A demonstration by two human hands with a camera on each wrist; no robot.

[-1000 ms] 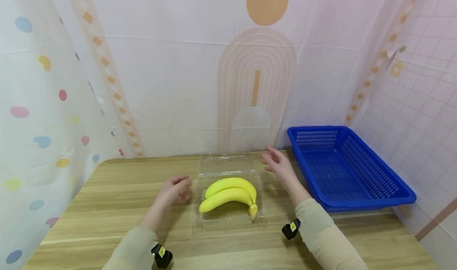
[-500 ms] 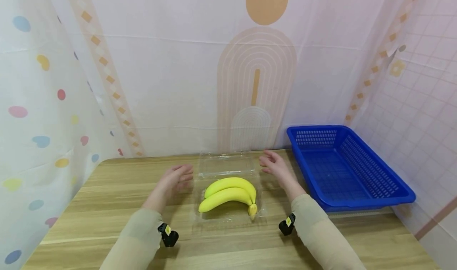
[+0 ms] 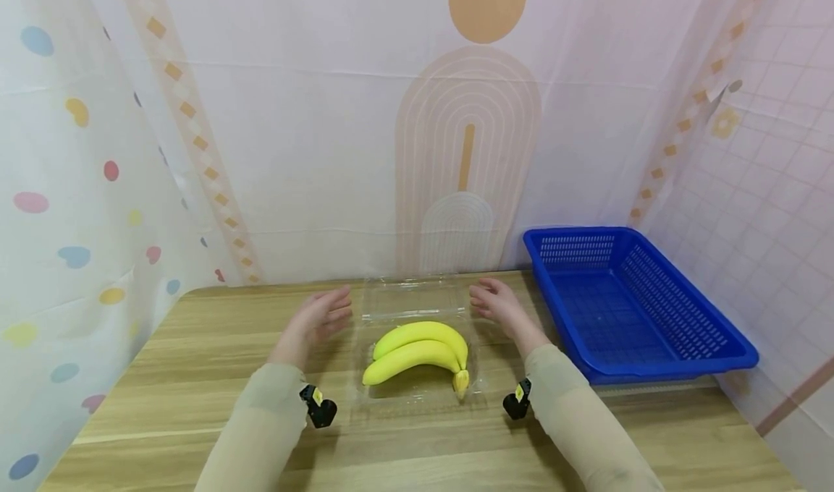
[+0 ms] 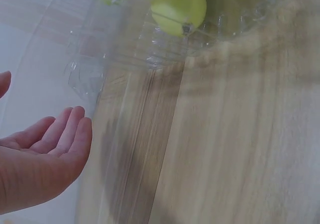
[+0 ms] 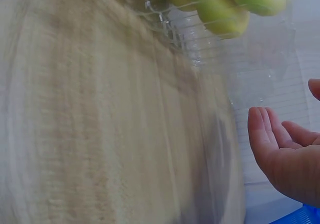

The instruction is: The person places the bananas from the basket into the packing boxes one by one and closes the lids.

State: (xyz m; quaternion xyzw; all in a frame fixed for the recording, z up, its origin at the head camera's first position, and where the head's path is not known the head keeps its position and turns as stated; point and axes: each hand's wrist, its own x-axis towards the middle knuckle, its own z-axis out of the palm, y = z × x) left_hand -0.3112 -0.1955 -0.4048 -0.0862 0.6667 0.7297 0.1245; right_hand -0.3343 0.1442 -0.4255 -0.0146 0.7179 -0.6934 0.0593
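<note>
A bunch of yellow bananas point(image 3: 417, 354) lies in the base of a clear plastic clamshell box point(image 3: 417, 404), whose hinged lid point(image 3: 413, 297) is folded back toward the curtain. My left hand point(image 3: 321, 314) is just left of the lid, fingers extended and slightly bent, palm facing inward. On the other side, my right hand point(image 3: 500, 307) mirrors it near the lid's right edge. Both hands hold nothing. In the left wrist view the left fingers point(image 4: 75, 134) show a gap to the clear plastic; the right wrist view has the right fingers point(image 5: 260, 129) close below the box's plastic.
A blue perforated basket point(image 3: 576, 318) stands at the right, beyond my right forearm. The wooden table point(image 3: 195, 391) ends at a patterned curtain point(image 3: 313, 152) behind the box. A small black camera sits on each wrist.
My left hand has moved forward, up alongside the lid. My right hand has come slightly back and inward. The box and bananas have stayed in place.
</note>
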